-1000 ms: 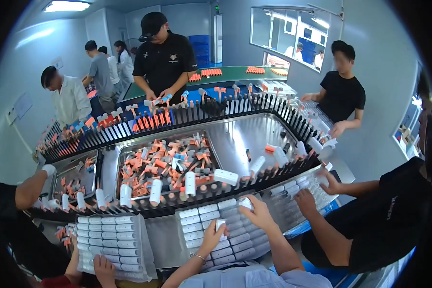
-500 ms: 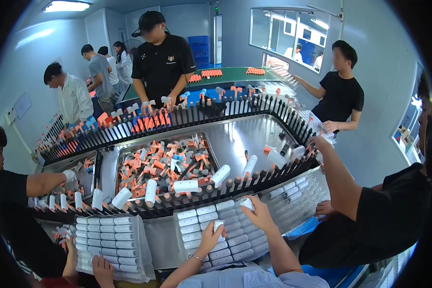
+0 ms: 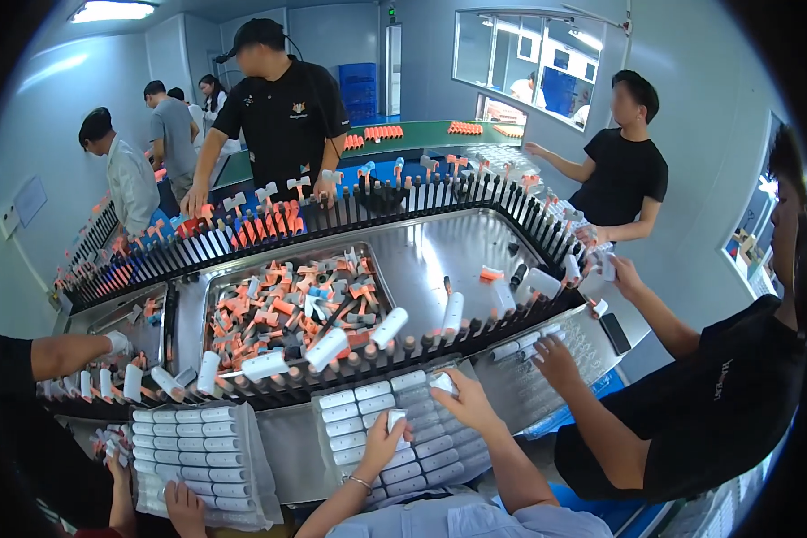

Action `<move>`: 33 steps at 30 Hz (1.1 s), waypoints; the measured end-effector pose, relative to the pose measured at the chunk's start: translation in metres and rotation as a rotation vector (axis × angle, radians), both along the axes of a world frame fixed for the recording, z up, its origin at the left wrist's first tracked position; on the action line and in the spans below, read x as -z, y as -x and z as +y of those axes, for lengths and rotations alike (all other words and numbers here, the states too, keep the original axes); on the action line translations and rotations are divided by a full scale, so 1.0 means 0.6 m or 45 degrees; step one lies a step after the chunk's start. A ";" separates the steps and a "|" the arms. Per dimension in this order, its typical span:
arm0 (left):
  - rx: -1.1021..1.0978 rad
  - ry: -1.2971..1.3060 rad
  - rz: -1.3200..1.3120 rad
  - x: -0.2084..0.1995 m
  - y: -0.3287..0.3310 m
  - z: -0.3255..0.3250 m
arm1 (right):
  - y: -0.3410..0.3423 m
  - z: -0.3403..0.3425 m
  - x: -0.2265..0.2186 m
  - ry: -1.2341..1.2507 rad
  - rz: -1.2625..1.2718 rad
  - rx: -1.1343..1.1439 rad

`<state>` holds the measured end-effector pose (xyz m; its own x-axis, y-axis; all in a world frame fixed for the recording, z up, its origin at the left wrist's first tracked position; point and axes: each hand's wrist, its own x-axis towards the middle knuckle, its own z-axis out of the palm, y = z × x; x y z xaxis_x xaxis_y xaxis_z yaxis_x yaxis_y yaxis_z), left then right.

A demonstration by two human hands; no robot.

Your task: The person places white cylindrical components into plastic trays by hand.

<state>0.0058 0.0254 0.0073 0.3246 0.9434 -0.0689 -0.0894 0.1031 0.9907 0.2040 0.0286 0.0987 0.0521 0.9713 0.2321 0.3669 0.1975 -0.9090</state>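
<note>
My left hand (image 3: pixel 382 448) is closed around a small white piece (image 3: pixel 396 418) above a clear plastic tray (image 3: pixel 471 448). A bracelet circles that wrist. Farther up and to the right, my right hand (image 3: pixel 464 403) is closed on another small white piece (image 3: pixel 443 384); its exact kind is hidden by the fingers. Rows of white rounded shells (image 3: pixel 338 412) fill much of the tray, with vacant pockets on its right side. Just beyond the hands runs a rail of dark upright posts (image 3: pixel 372 360), some carrying tilted white shells (image 3: pixel 327 350).
A metal pan (image 3: pixel 381 278) of orange and grey parts lies inside the post loop. To the left, another person's hand (image 3: pixel 185 509) rests on a tray of shells (image 3: pixel 191 448). At right, a person in black reaches over a third tray (image 3: pixel 533 363), near a dark phone-like slab (image 3: pixel 615 334).
White shells on the near posts have shifted left. The right-hand neighbour's arms have moved, one hand now over the tray. Across the loop, a person reaches left. My hands keep nearly the same grip.
</note>
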 end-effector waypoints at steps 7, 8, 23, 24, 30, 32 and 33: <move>-0.054 -0.025 0.033 -0.015 -0.077 -0.001 | -0.083 0.015 0.092 0.100 0.013 -0.027; -0.074 -0.018 0.030 -0.014 -0.087 -0.002 | -0.090 0.017 0.098 0.113 0.047 -0.037; -0.068 -0.013 0.091 -0.003 -0.148 0.005 | -0.125 -0.008 0.155 -0.058 -0.317 0.180; -0.053 -0.028 0.121 -0.002 -0.150 0.006 | -0.128 -0.007 0.155 -0.100 -0.330 0.166; -0.087 -0.122 0.241 0.006 -0.161 0.010 | -0.134 0.002 0.150 -0.031 -0.338 0.153; -0.059 -0.159 0.314 -0.006 -0.181 0.012 | -0.153 0.002 0.157 -0.080 -0.317 0.171; -0.117 -0.160 0.323 -0.008 -0.185 0.012 | -0.158 0.005 0.160 -0.139 -0.308 0.170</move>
